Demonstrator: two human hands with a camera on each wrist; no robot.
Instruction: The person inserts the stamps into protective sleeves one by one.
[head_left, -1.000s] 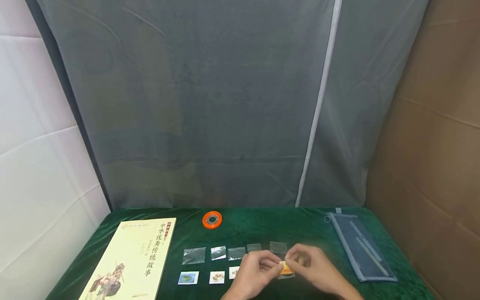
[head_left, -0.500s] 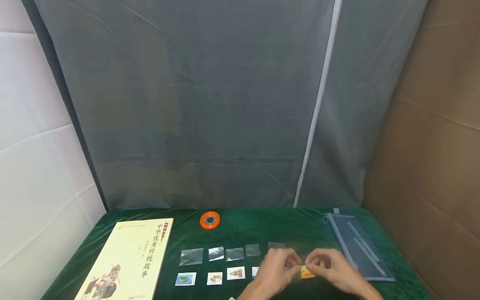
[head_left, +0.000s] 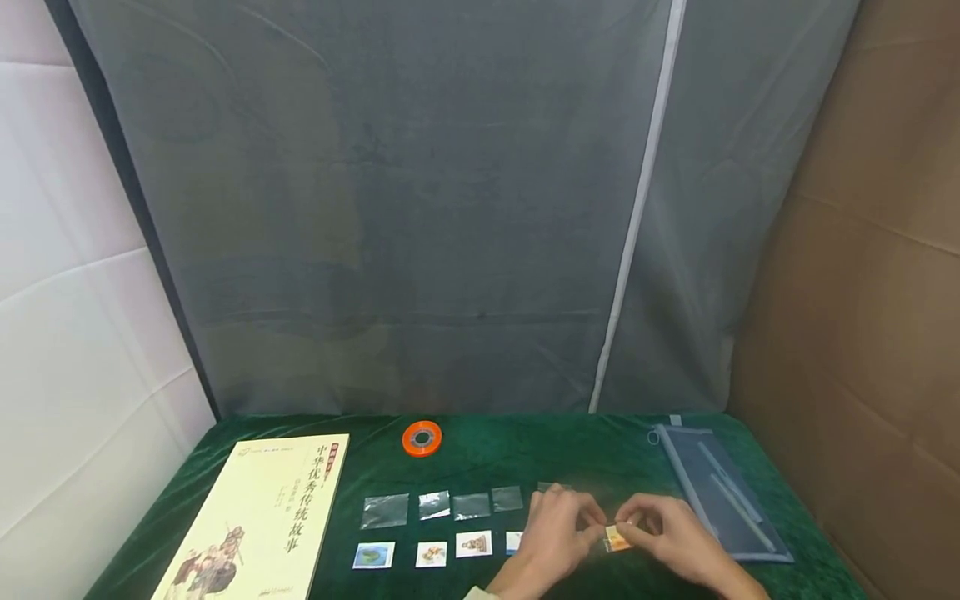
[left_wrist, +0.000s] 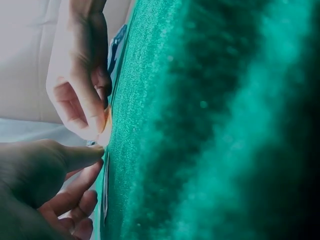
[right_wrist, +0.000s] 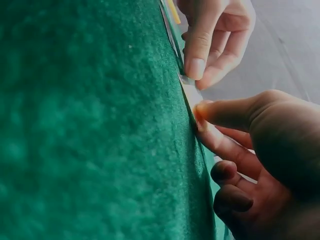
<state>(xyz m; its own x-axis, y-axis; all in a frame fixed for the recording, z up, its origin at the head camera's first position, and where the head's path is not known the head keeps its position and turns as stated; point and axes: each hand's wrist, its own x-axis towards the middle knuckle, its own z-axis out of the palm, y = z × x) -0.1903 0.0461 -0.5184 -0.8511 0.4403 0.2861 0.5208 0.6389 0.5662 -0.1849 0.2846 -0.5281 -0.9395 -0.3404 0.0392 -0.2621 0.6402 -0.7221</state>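
Fingers of the right hand (head_left: 671,537) pinch the orange card (head_left: 617,538) between thumb and forefinger, the other fingers curling beneath, as the right wrist view shows. The left hand (head_left: 555,529) also has thumb and forefinger drawn together; they look to be pinching a strip of clear film (right_wrist: 187,80) at the card's left end, though how the film sits against the card is too small to tell.

So the card lies between the two pairs of fingertips, low over the green cloth (head_left: 487,454). It lies to the left of the right fingertips and to the right of the left ones. The right hand is nearer, its thumb overlapping the card; the left tips stand just at its edge. Its visible stretch runs from hand to hand, but with its right end covered, I cannot tell whether that is the long axis.
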